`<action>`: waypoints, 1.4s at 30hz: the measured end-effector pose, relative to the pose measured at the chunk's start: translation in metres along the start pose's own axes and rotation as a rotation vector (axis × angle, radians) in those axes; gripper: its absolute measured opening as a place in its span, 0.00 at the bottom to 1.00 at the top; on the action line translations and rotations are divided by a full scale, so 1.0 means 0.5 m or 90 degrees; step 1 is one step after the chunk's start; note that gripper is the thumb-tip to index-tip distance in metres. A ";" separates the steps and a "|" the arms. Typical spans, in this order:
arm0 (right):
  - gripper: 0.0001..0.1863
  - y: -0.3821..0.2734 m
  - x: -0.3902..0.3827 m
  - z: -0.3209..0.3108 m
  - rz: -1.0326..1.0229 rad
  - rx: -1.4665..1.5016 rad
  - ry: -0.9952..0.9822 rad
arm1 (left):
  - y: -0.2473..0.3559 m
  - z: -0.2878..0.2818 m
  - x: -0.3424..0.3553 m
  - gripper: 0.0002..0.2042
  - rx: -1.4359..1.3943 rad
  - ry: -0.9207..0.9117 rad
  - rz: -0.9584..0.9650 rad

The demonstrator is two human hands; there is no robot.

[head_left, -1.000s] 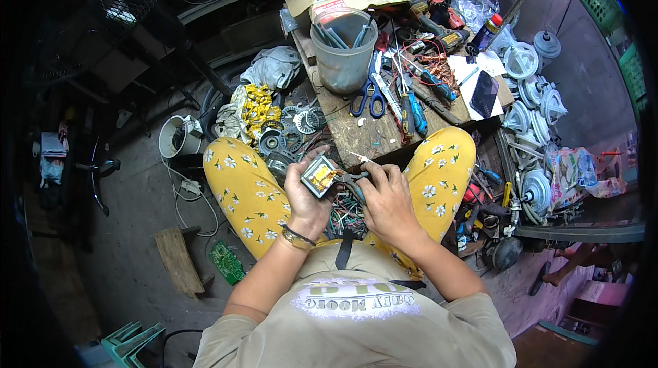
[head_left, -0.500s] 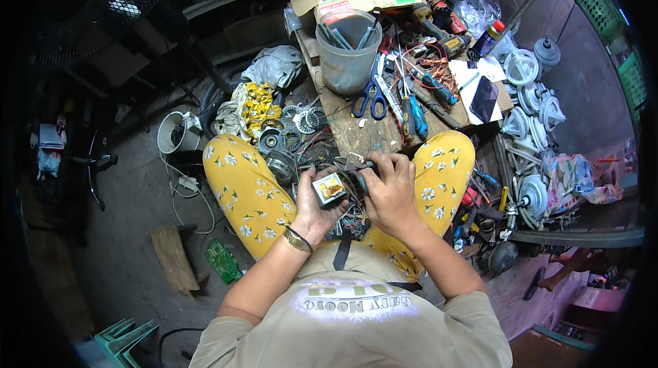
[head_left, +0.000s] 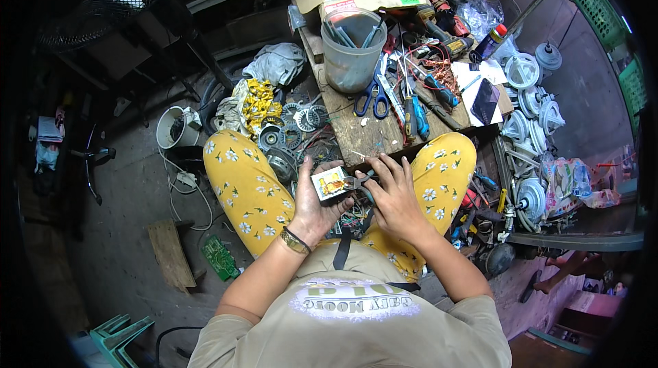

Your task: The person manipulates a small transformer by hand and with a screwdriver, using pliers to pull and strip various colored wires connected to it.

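Over my lap, my left hand (head_left: pixel 312 209) is closed around a small square block (head_left: pixel 330 184) with a white rim and a yellow-orange middle on its upward face. What exactly the block is I cannot make out. My right hand (head_left: pixel 396 197) grips a pair of cutting pliers (head_left: pixel 352 182) with blue-grey handles. The metal jaws lie at the block's right edge; whether they bite on anything is too small to tell. Loose wires (head_left: pixel 355 219) lie below the hands, between my knees.
A wooden bench (head_left: pixel 356 133) ahead carries a plastic bucket (head_left: pixel 351 59), blue-handled scissors (head_left: pixel 371 99), screwdrivers (head_left: pixel 419 120), a spray can (head_left: pixel 491 42) and a phone (head_left: pixel 484 101). Metal motor parts (head_left: pixel 291 136) lie left of it. White fan motor housings (head_left: pixel 531 131) pile up at the right. A green circuit board (head_left: pixel 220 258) lies on the floor.
The pliers have moved left, from apart to the block's edge, and their jaws now point at it. The block's face has turned further upward in my left hand.
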State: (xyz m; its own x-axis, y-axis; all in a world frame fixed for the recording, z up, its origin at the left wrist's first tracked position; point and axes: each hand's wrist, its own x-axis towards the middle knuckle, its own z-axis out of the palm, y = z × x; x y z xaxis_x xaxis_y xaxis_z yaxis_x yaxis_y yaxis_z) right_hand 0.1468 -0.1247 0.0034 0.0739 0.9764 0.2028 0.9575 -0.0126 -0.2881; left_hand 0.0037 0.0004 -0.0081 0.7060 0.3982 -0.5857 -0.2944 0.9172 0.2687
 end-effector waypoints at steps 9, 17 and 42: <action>0.16 0.029 0.017 0.001 -0.106 0.024 0.056 | -0.002 -0.025 0.006 0.32 0.064 -0.050 -0.041; 0.09 0.038 0.008 -0.010 -0.106 0.077 0.021 | -0.007 -0.003 0.005 0.29 0.019 0.008 -0.078; 0.04 -0.005 -0.005 -0.022 0.408 1.141 -0.242 | -0.023 -0.009 0.030 0.18 0.053 -0.035 -0.022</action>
State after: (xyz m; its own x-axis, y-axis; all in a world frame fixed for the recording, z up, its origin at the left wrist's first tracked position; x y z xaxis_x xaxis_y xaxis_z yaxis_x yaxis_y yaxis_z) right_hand 0.1473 -0.1298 0.0141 -0.0488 0.9086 -0.4147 -0.5526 -0.3704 -0.7466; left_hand 0.0149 -0.0041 -0.0233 0.7498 0.3627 -0.5534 -0.2159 0.9247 0.3136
